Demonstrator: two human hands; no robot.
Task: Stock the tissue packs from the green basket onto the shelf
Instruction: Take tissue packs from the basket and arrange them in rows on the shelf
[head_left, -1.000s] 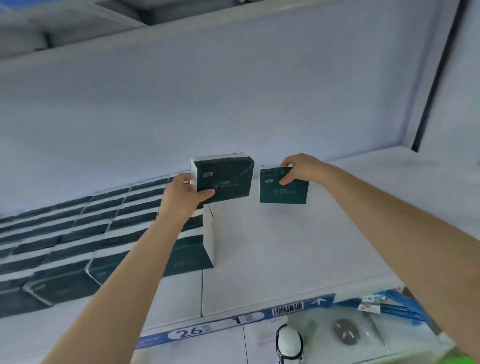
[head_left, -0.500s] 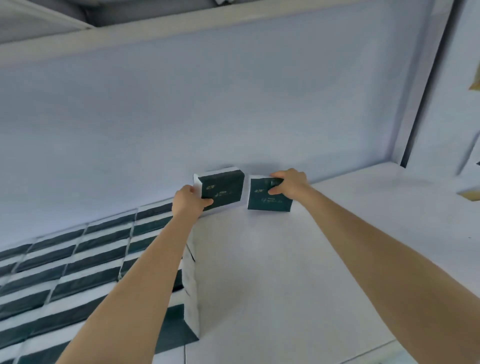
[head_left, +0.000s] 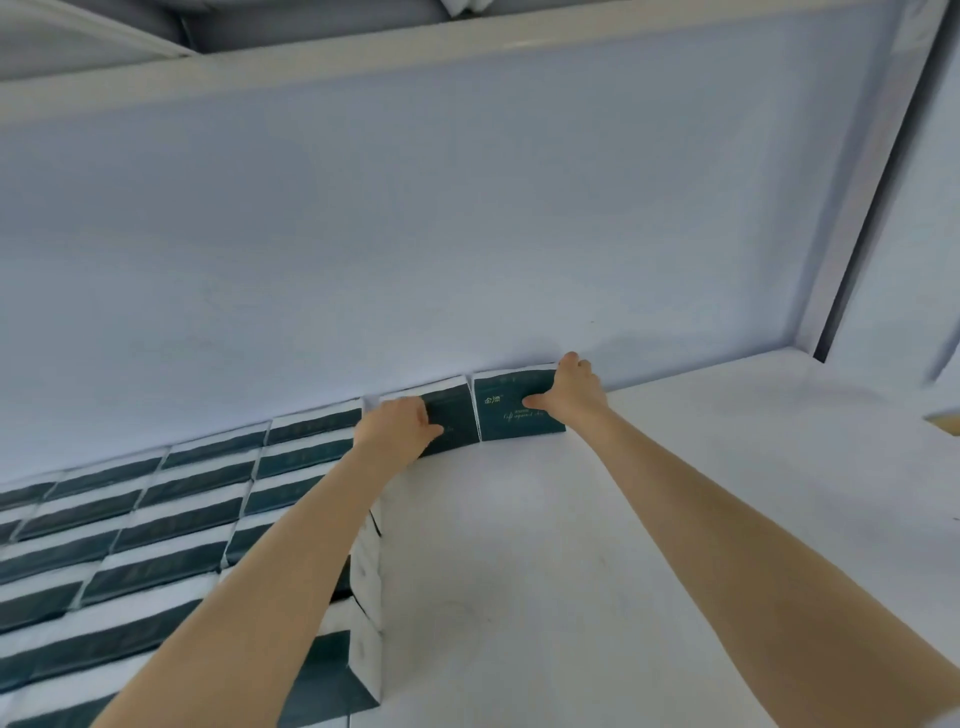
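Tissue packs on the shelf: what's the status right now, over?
Left hand grips left pack; right hand grips right pack. Both packs standing side by side at back wall of shelf. Nothing seen in the way.

I see right tissue pack (head_left: 506, 415): dark green wrap, looks like thin plastic film, slight sheen, pale print on front. Left tissue pack (head_left: 453, 415): same film, white band on top, soft look. Stocked packs (head_left: 171, 525): same wrap, white parts matt. Shelf (head_left: 545, 571): white, smooth, matt, faint scuffs; metal or painted board, I cannot tell. Back panel (head_left: 415, 234): pale, smooth, matt.
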